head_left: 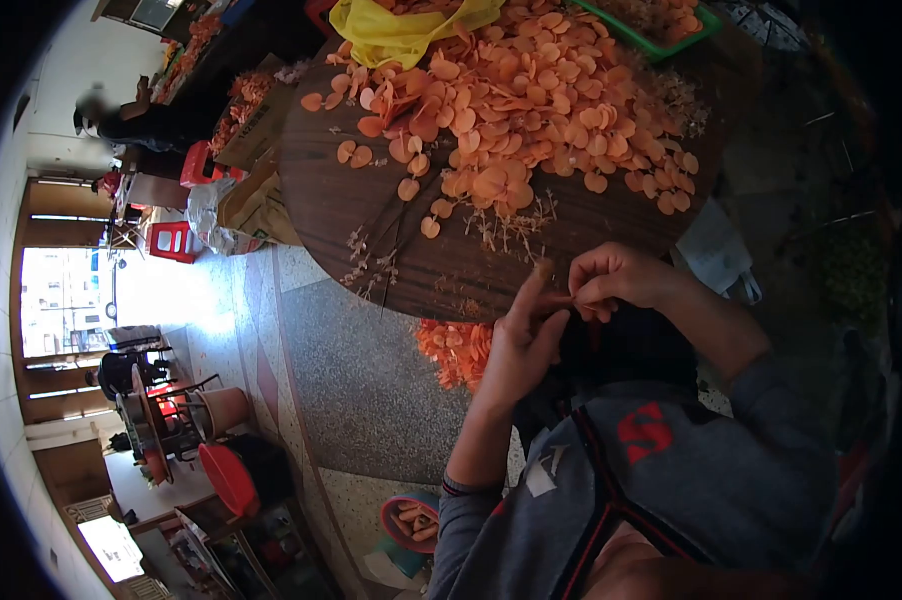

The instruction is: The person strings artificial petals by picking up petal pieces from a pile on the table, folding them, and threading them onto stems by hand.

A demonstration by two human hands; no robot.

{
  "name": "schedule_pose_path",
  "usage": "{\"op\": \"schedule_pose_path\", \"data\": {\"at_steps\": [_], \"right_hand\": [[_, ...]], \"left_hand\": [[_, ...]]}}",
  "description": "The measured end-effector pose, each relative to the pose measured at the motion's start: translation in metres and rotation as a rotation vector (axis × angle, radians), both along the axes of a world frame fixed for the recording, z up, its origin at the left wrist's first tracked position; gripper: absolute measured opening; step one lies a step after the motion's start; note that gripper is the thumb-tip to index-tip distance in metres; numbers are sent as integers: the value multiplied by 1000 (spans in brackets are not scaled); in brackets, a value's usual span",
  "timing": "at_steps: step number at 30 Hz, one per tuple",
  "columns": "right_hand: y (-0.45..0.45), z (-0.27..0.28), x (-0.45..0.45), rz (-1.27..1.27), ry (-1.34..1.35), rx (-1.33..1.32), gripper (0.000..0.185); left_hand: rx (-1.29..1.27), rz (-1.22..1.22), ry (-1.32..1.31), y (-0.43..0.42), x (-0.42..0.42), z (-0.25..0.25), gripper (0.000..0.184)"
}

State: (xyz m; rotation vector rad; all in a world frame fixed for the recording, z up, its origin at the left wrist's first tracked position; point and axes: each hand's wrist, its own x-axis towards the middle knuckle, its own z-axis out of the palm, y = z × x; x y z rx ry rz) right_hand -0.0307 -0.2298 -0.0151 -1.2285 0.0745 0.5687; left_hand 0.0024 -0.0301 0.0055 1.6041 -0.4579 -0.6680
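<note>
Both of my hands meet just off the near edge of the round brown table point(321, 215). My left hand point(526, 345) has its index finger raised and its thumb bent in towards the other fingers; what it holds, if anything, is too small to name. My right hand point(611, 278) is closed in a pinch close beside it, on something I cannot make out. Beyond them on the table lies a large heap of orange petal pieces point(541, 100). Thin dried sprigs point(511, 228) lie between the heap and my hands, with more sprigs point(369, 265) to the left.
A yellow plastic bag point(401, 35) and a green tray point(661, 50) stand at the table's far side. Orange pieces point(456, 350) show below the near edge. A tub of brownish rolls point(411, 522) stands on the floor. Another person point(131, 125) is at the upper left.
</note>
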Motion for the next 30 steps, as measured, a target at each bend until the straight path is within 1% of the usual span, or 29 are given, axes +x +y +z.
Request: {"op": "schedule_pose_path", "data": {"at_steps": [2, 3, 5, 6, 8, 11, 14, 17, 21, 26, 30], "right_hand": [[5, -7, 0, 46, 33, 8, 16], [7, -7, -1, -22, 29, 49, 18], [11, -3, -3, -156, 17, 127, 21], [16, 0, -4, -202, -74, 91, 21], [28, 6, -8, -301, -255, 18, 22], [27, 2, -3, -307, -469, -253, 16], [28, 1, -2, -286, -281, -143, 15], [31, 4, -1, -300, -230, -73, 15], [31, 7, 0, -311, -231, -137, 15], [32, 13, -1, -321, -276, -228, 15], [34, 17, -4, -318, -300, -177, 16]], "left_hand": [[-29, -12, 30, 7, 1, -12, 33], [-45, -17, 42, 10, 1, -15, 29], [-84, 112, 99, 11, 0, -13, 22], [-106, 177, 127, 11, -1, -12, 20], [-146, 201, 186, 11, -1, -14, 21], [-162, 193, 232, 9, -3, -15, 21], [-125, 162, 248, 9, -3, -12, 22], [-100, 143, 235, 13, -3, -10, 23], [-87, 119, 198, 14, -4, -7, 25], [0, 150, 132, 12, -5, -5, 25], [30, 173, 67, 11, -6, -6, 24]]}}
